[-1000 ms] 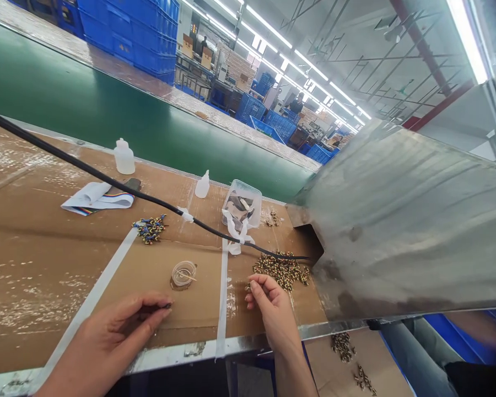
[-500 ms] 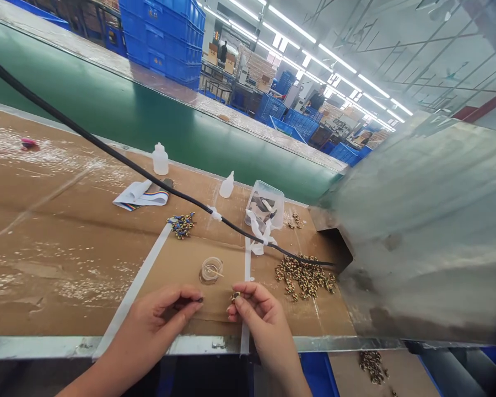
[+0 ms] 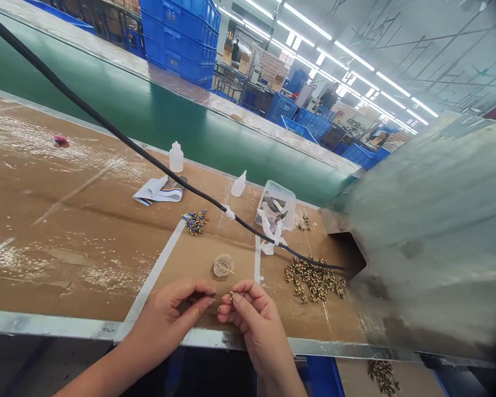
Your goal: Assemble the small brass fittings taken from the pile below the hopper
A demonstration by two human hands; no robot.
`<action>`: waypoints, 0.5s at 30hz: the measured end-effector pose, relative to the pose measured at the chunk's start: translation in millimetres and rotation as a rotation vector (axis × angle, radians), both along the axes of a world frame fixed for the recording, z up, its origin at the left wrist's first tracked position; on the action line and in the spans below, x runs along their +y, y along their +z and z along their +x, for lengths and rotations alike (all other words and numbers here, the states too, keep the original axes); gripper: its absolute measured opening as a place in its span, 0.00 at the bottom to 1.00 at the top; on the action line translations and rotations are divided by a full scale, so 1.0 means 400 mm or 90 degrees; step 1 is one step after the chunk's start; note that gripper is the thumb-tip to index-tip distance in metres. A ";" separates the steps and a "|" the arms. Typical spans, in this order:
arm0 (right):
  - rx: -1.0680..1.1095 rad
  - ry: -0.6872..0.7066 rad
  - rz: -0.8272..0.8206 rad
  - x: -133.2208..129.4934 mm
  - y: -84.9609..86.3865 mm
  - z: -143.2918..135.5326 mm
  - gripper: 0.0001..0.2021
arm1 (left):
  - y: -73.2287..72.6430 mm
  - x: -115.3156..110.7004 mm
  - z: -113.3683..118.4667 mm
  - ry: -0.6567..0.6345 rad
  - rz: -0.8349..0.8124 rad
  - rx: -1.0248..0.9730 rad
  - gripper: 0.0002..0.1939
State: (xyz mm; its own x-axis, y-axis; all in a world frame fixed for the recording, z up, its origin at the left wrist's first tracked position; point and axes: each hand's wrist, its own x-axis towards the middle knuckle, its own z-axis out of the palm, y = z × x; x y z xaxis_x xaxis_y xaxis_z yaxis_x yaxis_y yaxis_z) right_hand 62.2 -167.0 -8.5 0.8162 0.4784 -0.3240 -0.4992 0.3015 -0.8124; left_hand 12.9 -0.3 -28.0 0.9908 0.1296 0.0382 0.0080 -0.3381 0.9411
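Observation:
Thumb and forefinger of my left hand (image 3: 179, 311) pinch a tiny dark piece (image 3: 213, 296) near the table's front edge. My right hand (image 3: 252, 311), just beside it, pinches a small gold and dark piece (image 3: 232, 295). The fingertips of the two hands are close but apart. Behind them stands a small clear round cup (image 3: 223, 266) with a thin stick across it. A large pile of small gold and dark pieces (image 3: 316, 278) lies to the right. Further left is a smaller pile with blue parts (image 3: 194, 221).
A black cable (image 3: 119, 138) crosses above the table. Behind the cup are two white bottles (image 3: 176, 157), a clear tray (image 3: 276, 204) with tools, and a folded striped ribbon (image 3: 159, 191). A metal housing (image 3: 434, 237) stands at right, a green belt (image 3: 182, 118) beyond.
My hands have come closer together, mainly by my right hand moving in towards my left. The camera view has shifted, so the table and its items appear further right.

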 end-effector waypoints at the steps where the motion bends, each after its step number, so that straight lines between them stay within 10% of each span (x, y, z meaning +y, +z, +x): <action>1: 0.008 -0.001 0.005 0.002 0.001 0.000 0.09 | -0.001 -0.001 0.000 0.000 -0.003 0.000 0.07; 15: -0.026 -0.015 -0.056 0.006 -0.006 0.000 0.13 | 0.005 -0.002 0.003 0.000 0.004 -0.017 0.07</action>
State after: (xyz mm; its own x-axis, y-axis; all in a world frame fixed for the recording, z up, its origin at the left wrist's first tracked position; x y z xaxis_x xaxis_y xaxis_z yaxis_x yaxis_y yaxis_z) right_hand 62.1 -164.5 -10.9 0.8399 0.4306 -0.3303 -0.4589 0.2387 -0.8558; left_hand 14.0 -0.9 -25.9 0.9893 0.1300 0.0657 -0.0170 -0.3446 0.9386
